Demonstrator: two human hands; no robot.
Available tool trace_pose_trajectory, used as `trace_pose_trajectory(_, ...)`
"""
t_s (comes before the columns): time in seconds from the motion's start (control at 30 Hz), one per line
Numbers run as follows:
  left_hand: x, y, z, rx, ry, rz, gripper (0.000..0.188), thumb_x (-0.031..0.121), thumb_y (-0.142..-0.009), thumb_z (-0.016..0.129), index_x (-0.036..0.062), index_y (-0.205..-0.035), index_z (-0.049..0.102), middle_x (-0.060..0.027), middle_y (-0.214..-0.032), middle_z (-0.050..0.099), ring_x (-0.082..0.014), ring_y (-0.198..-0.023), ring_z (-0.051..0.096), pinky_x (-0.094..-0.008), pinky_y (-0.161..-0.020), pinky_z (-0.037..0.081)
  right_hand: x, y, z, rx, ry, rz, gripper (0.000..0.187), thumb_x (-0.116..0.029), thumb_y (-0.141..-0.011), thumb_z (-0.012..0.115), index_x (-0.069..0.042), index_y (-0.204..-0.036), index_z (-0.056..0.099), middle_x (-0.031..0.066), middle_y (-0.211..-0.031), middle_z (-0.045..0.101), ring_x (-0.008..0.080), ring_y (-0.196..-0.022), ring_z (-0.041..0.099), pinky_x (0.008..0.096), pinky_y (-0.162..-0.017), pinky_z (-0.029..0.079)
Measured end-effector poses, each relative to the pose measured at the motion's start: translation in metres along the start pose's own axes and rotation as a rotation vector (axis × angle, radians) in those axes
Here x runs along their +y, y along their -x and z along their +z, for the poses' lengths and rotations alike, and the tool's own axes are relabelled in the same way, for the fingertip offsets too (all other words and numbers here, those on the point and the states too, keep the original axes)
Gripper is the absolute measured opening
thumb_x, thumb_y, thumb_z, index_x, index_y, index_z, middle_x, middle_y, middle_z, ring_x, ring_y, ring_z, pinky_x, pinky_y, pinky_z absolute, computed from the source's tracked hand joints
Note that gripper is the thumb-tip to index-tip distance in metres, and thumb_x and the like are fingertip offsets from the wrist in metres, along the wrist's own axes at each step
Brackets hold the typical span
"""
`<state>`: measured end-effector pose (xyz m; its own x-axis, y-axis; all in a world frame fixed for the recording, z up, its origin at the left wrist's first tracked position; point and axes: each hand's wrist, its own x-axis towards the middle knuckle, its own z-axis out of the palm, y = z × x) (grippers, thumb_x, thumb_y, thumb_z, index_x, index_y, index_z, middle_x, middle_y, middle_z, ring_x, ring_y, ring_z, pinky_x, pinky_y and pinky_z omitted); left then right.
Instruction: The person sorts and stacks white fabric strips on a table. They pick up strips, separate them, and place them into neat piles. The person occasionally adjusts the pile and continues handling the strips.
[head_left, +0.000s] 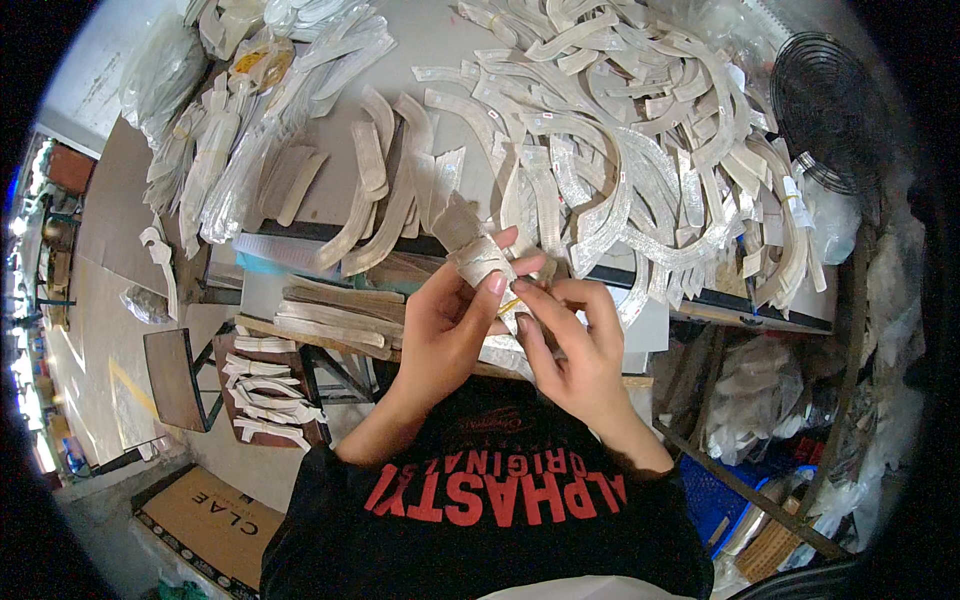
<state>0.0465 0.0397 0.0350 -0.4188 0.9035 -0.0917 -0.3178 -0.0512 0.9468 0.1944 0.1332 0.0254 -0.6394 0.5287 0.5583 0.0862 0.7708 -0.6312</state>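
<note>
- Left hand (445, 315): closed on the held strips (475, 255), its thumb across their front, just over the desk's (425, 50) near edge.
- Right hand (580, 335): thumb and forefinger pinching the lower end of the held strips, beside the yellow band (512, 304); also at the desk's near edge.
- Held strips: grey-white, tilted between the two hands, their upper end toward the desk; their number cannot be told.
- Pile (600, 165): pale curved strips, loosely overlapping, on the desk's right half.
- Bundles (225, 165): long pale strips on the desk's left part.
- Curved strips (370, 160): a few in small stacks, at the desk's middle, some reaching over its near edge.
- Stack (340, 318): flat strips, just nearer the person than the desk.
- Stool (232, 425): left of the desk, with white strips on its seat.
- Grille (825, 110): black and round, at the desk's right side.
</note>
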Motion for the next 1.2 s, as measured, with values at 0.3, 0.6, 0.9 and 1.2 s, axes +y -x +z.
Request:
trace_pose_trajectory(0.3, -0.006, -0.001, -0.003, -0.06, 0.062, -0.078, 0.052, 0.023, -0.113, 0.054, -0.0012, -0.158, 0.043, -0.0213, -0.136, 0.07, -0.0248, -0.118, 0.072, -0.0331, -0.09, 0.064, 0.003, 0.008, 0.003, 0.05, 0.114, -0.106, 0.038, 0.004, -0.075, 0.084, -0.009, -0.111, 0.082, 0.0057, -0.096, 0.062, 0.0241, -0.083, 0.06, 0.0355, -0.071, 0.048)
trace_pose_trajectory(0.6, -0.016, -0.001, -0.009, -0.159, 0.176, -0.106, 0.05, 0.017, -0.113, 0.054, -0.0001, -0.159, 0.042, -0.0174, -0.14, 0.068, -0.0219, -0.126, 0.068, -0.031, -0.095, 0.061, 0.003, 0.007, -0.001, 0.037, 0.093, -0.094, 0.031, 0.004, -0.075, 0.084, -0.006, -0.103, 0.074, 0.0079, -0.095, 0.064, 0.0285, -0.081, 0.062, 0.0383, -0.068, 0.05)
trace_pose_trajectory(0.9, -0.018, 0.002, -0.01, -0.157, 0.148, -0.183, 0.05, 0.014, -0.111, 0.056, 0.0012, -0.158, 0.045, -0.0163, -0.14, 0.068, -0.0232, -0.127, 0.068, -0.0329, -0.092, 0.064, 0.006, 0.015, 0.0, -0.025, 0.011, -0.023, 0.027, 0.004, -0.081, 0.079, -0.006, -0.104, 0.07, 0.0113, -0.101, 0.065, 0.0332, -0.089, 0.062, 0.0428, -0.076, 0.05)
trace_pose_trajectory(1.2, -0.019, 0.006, -0.009, -0.138, 0.094, -0.214, 0.044, 0.011, -0.109, 0.06, 0.0028, -0.152, 0.054, -0.0135, -0.134, 0.072, -0.0178, -0.118, 0.07, -0.0301, -0.091, 0.062, 0.011, 0.027, 0.001, -0.056, -0.059, 0.049, 0.027, 0.004, -0.085, 0.075, -0.005, -0.109, 0.067, 0.0141, -0.107, 0.064, 0.0345, -0.093, 0.061, 0.0436, -0.081, 0.049)
